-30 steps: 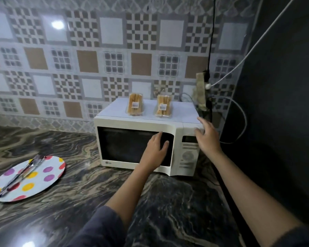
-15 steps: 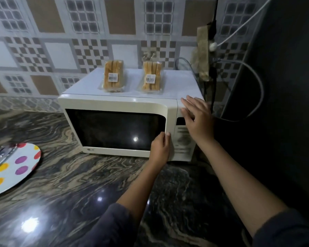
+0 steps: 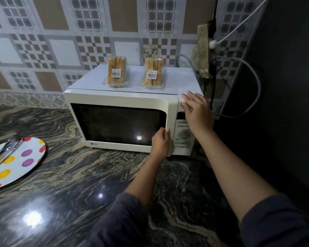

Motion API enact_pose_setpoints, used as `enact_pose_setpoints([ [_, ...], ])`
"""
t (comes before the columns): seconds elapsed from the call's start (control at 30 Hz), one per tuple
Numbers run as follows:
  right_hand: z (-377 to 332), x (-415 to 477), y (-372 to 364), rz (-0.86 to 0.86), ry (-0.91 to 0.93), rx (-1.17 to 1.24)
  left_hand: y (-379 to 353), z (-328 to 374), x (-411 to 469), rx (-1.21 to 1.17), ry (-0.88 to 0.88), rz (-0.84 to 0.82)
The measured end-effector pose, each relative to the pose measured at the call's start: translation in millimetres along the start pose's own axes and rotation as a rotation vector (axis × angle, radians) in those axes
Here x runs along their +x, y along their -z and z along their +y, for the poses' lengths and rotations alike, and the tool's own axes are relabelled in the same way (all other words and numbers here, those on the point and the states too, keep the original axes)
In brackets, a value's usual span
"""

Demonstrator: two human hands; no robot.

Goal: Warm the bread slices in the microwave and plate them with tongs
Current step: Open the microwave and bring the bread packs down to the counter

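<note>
A cream microwave (image 3: 118, 99) stands on the marble counter with its dark door closed. Two clear packs of bread slices lie on its top: the left pack (image 3: 116, 72) and the right pack (image 3: 153, 73). My left hand (image 3: 161, 142) curls its fingers around the door's right edge, low down. My right hand (image 3: 197, 111) rests flat with fingers spread on the microwave's top right corner, above the control panel. At the left edge a white plate with coloured dots (image 3: 30, 157) carries metal tongs (image 3: 2, 154).
Cables and a plug strip (image 3: 203, 50) hang right behind the microwave's right side, next to a dark wall. The tiled backsplash runs behind. Dark marble counter (image 3: 78, 184) stretches between the plate and the microwave.
My left hand slid from the middle of the door glass to the door's right edge and closed on it. My right hand stayed on the top right corner. The view came closer.
</note>
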State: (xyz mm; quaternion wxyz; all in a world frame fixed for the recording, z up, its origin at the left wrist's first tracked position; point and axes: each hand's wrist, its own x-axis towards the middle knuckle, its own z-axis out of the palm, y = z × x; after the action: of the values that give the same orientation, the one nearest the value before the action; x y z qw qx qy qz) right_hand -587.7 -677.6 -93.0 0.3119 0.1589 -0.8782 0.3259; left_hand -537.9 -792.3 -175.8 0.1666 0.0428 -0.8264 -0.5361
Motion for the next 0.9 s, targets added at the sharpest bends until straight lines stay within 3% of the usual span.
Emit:
enact_pose_setpoints([
  [0.13, -3.9, 5.2, 6.1, -0.052, -0.076, 0.049, 15.4, -18.9, -55.2, -0.013, -0.106, 0.044],
  [0.23, -13.8, 6.9, 8.0, -0.066, -0.166, 0.058, 37.9, -21.1, -79.7, 0.003, -0.108, -0.037],
  [0.33, -48.9, -5.3, 13.3, -0.022, -0.286, 0.251, 60.0, -14.7, -95.6, -0.01, -0.094, -0.073],
  [0.4, -80.7, -24.2, 21.7, -0.083, -0.298, 0.483, 71.0, -15.6, -115.1, -0.016, -0.109, -0.06],
  [0.53, -143.9, -70.0, 41.3, -0.421, -0.122, 0.746, 98.2, -23.0, -159.7, -0.017, -0.115, 0.042],
  [0.67, -185.3, -108.3, 41.5, -0.631, 0.066, 0.712, 136.7, -39.8, -198.1, 0.0, -0.131, 0.131],
  [0.77, -212.4, -136.0, 32.4, -0.716, 0.164, 0.682, 165.4, -49.6, -223.5, 0.0, -0.092, 0.179],
  [0.9, -247.2, -160.1, 14.1, -0.708, 0.351, 0.529, 205.1, -64.1, -243.2, 0.0, -0.02, 0.229],
])
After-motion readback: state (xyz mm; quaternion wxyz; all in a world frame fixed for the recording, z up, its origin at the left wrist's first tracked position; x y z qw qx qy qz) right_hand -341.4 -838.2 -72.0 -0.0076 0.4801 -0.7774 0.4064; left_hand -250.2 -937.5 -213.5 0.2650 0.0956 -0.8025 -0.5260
